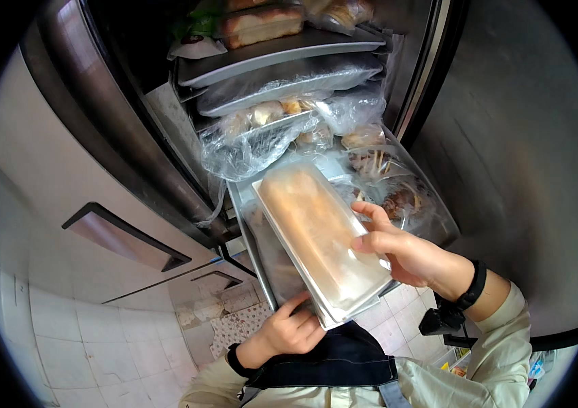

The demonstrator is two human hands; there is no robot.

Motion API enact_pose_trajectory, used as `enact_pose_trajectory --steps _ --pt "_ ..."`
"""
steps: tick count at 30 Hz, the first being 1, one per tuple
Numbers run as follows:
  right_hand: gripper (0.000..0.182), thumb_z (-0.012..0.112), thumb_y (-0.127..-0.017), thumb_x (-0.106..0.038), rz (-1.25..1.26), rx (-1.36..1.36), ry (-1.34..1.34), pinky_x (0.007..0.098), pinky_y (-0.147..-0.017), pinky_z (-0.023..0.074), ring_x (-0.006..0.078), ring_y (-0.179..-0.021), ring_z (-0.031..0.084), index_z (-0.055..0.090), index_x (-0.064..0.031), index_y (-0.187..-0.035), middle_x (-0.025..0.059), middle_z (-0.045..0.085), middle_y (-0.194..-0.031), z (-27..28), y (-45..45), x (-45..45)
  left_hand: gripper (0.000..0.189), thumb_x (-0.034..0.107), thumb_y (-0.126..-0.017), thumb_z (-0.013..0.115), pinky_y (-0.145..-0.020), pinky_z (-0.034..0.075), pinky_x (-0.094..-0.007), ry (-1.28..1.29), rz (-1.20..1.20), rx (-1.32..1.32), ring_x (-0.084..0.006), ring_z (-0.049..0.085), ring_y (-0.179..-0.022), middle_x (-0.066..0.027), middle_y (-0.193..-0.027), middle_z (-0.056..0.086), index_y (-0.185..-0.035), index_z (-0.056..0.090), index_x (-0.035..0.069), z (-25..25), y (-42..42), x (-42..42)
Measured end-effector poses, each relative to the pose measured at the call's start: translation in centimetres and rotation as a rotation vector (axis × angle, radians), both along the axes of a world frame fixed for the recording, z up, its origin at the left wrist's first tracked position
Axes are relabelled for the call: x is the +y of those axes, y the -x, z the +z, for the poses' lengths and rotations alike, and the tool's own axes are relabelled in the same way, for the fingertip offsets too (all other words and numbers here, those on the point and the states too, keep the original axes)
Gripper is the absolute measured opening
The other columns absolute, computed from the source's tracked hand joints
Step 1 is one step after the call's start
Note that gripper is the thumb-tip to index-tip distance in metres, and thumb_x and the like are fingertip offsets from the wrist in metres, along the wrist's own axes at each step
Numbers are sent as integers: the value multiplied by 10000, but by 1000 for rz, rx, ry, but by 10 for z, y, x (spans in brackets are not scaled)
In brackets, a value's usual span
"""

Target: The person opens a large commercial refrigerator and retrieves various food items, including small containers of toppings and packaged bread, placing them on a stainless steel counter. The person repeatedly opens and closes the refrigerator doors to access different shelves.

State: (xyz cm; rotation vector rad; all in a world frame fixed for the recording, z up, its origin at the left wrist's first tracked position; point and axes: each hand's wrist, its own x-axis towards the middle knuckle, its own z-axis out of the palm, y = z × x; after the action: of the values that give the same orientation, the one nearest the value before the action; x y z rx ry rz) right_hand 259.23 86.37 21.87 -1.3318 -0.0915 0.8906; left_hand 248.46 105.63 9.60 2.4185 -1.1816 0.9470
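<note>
A long loaf-shaped baked item lies in a lidded container (319,234) with a cloudy clear lid and a pale base, tilted over a pulled-out metal tray (248,229). My right hand (401,245) grips the container's right side, thumb on the lid. At the tray's near edge, beside the container's lower left corner, is my left hand (294,329); its fingertips are partly hidden, and whether it holds the tray or the container is unclear. Plastic-wrapped baked goods (403,199) sit on the tray's right part, some with dark topping.
More trays (289,64) are stacked in the open refrigerator cabinet, some covered with plastic film (253,148). A packed bread (263,25) stands on the top one. The open steel door (513,178) is at the right, a closed door with a handle (125,237) at the left.
</note>
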Motion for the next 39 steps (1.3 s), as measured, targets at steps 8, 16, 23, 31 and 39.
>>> enact_pose_trajectory --steps 8,16,23,31,39 --pt "1255 739 -642 -442 42 -195 48 363 -769 428 283 -1020 496 -166 -19 -1402 231 404 -1206 -28 -58 34 252 193 -653 594 -901 422 -415 -75 175 -111 -149 587 -857 4 -920 654 -882 697 171 -11 -54 22" --pt "1262 739 -642 -443 -63 -230 11 249 -569 354 150 -743 518 -176 -11 -1398 168 531 -1046 -40 -85 58 205 179 -661 648 -878 413 -399 -42 128 231 -241 576 -890 -58 -876 629 -859 669 133 -4 -81 46" --pt "1072 709 -696 -406 -27 -177 -37 298 -799 393 205 -978 526 33 -4 -1424 160 514 -1151 -35 -80 55 315 206 -895 480 -813 432 -311 967 78 896 -163 537 -874 -95 -955 556 -1142 475 11 8 -60 78" --pt "615 580 -816 -282 -9 -322 -172 288 -950 340 187 -1105 474 384 0 -1326 125 517 -1188 -20 -40 62 671 489 -963 214 -1082 140 -422 776 182 859 -332 218 -1273 -232 -1421 220 -1419 113 7 39 -82 47" --pt "587 558 -837 -267 -220 -352 -344 282 -951 337 173 -1128 441 354 25 -1303 125 472 -1217 -11 23 72 901 503 -853 543 -1084 174 -406 1186 -51 720 -297 175 -1335 -209 -1403 242 -1441 26 57 41 -68 46"
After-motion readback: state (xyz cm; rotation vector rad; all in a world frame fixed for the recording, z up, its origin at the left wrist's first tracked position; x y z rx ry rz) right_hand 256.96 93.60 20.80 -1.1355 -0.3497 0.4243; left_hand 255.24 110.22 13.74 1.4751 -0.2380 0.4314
